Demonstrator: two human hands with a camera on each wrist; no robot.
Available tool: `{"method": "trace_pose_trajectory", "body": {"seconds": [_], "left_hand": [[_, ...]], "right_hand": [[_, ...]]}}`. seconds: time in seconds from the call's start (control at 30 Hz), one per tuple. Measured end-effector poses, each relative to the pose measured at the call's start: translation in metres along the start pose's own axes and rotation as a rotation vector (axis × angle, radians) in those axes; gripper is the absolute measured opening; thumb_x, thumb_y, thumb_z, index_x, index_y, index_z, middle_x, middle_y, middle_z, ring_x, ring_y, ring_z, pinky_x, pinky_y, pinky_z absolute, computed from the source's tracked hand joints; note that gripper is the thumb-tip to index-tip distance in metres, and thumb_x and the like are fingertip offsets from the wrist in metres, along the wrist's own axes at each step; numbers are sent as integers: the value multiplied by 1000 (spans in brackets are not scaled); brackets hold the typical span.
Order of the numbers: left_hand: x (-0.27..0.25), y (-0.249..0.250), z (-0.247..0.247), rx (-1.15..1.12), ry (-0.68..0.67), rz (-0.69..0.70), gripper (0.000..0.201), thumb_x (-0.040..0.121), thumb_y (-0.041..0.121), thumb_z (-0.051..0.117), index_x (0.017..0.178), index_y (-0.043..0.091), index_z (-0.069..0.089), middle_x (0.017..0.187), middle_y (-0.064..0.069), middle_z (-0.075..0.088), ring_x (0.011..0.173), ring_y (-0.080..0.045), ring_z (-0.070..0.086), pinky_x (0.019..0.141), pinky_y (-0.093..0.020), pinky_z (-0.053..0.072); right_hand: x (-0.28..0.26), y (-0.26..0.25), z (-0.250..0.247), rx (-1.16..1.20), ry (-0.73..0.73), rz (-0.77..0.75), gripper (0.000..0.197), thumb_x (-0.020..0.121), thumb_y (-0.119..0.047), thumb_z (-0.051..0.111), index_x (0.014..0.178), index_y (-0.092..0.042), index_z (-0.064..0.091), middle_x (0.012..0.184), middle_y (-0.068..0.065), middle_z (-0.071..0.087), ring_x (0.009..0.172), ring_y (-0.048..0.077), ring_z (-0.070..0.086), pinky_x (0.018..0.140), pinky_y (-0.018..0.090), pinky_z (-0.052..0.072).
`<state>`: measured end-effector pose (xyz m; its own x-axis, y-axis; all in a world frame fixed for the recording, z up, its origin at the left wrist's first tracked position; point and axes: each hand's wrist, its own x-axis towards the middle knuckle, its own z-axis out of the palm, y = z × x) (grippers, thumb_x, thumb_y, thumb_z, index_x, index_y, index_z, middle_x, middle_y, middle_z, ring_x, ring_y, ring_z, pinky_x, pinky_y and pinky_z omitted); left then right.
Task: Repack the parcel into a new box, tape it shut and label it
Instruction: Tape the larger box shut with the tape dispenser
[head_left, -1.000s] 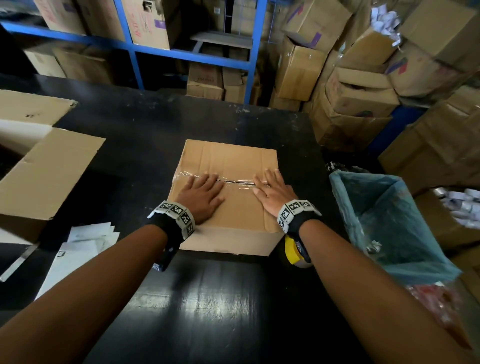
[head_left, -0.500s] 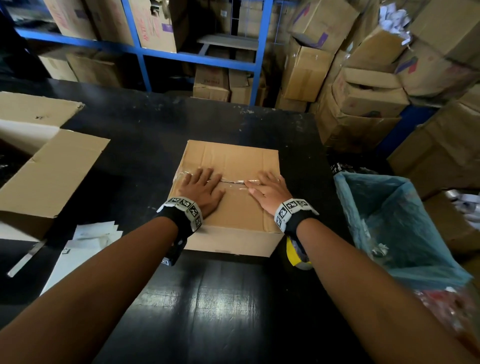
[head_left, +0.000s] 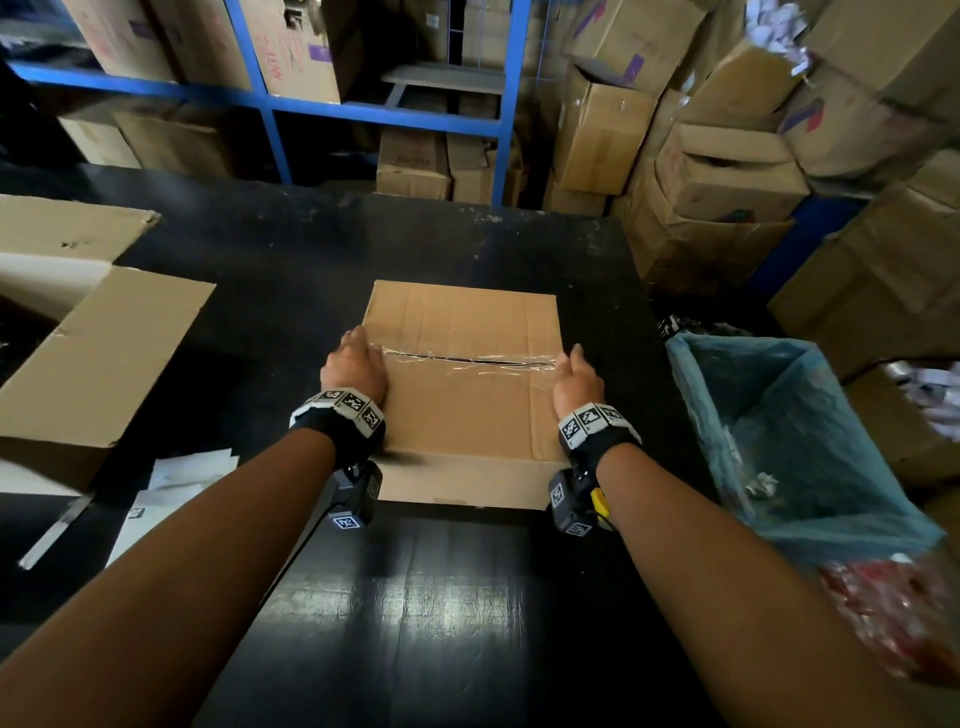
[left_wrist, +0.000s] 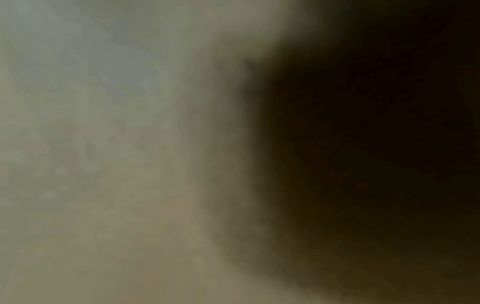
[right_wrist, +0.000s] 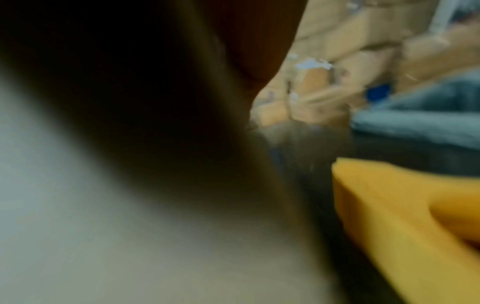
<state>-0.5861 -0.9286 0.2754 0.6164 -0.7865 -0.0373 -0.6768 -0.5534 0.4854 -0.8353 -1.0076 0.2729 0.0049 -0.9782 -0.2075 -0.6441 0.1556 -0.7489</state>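
Observation:
A shut brown cardboard box (head_left: 462, 405) lies in the middle of the black table (head_left: 415, 597). A strip of clear tape (head_left: 467, 359) runs across its top seam from the left edge to the right. My left hand (head_left: 353, 364) presses against the box's left edge at the tape's end. My right hand (head_left: 576, 376) presses the right edge at the other end. On both hands the fingers reach down the box's sides and are mostly hidden. A yellow tape roll (head_left: 601, 503) (right_wrist: 389, 216) sits by my right wrist. Both wrist views are blurred.
An open empty carton (head_left: 104, 353) stands at the table's left. White label sheets (head_left: 176, 483) and a metal strip (head_left: 57, 530) lie in front of it. A bin lined with a blue bag (head_left: 779, 426) stands at the right. Stacked cartons and blue shelving fill the back.
Both hands slid apart along the tape, from the middle of the box top out to its left and right edges, and their fingers now go down over the sides.

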Motion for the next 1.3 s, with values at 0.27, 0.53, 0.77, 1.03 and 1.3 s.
{"method": "trace_pose_trajectory", "body": {"seconds": [0.27, 0.53, 0.77, 1.03, 1.3], "left_hand": [[-19, 4, 5, 159, -113, 81, 51, 100, 29, 26, 146, 7, 19, 151, -21, 24, 132, -42, 34, 110, -50, 30], [-73, -11, 14, 424, -121, 410, 74, 92, 58, 9, 150, 13, 17, 158, -15, 12, 146, -32, 9, 117, -50, 0], [25, -46, -27, 590, -169, 476, 53, 98, 49, 13, 148, 36, 19, 157, 4, 18, 144, -31, 12, 113, -59, 2], [-74, -1, -4, 302, -330, 299, 69, 93, 60, 22, 150, 23, 12, 160, -7, -4, 146, -30, -5, 114, -58, 7], [-69, -11, 0, 471, -471, 621, 131, 38, 103, 13, 150, 35, 0, 158, -4, -16, 145, -29, -17, 109, -70, 10]], "right_hand": [[5, -9, -9, -336, -56, -166, 42, 103, -15, 28, 144, -9, 36, 147, 17, 41, 135, 35, 39, 104, 38, 36], [10, -11, -18, -718, -323, -435, 52, 104, -30, 21, 154, -19, 12, 163, -1, -3, 149, 19, -7, 119, 37, 4], [-14, -23, -13, -866, -3, -695, 28, 91, -31, 47, 81, -16, 68, 88, 8, 64, 95, 29, 56, 84, 38, 43], [18, -31, -8, -748, -187, -360, 45, 90, -51, 48, 132, -34, 47, 154, 7, 22, 143, 29, 18, 112, 54, 21], [9, -16, -25, -802, -233, -224, 74, 81, -77, 35, 146, -45, 20, 146, 9, 24, 133, 33, 28, 102, 52, 35]]}}
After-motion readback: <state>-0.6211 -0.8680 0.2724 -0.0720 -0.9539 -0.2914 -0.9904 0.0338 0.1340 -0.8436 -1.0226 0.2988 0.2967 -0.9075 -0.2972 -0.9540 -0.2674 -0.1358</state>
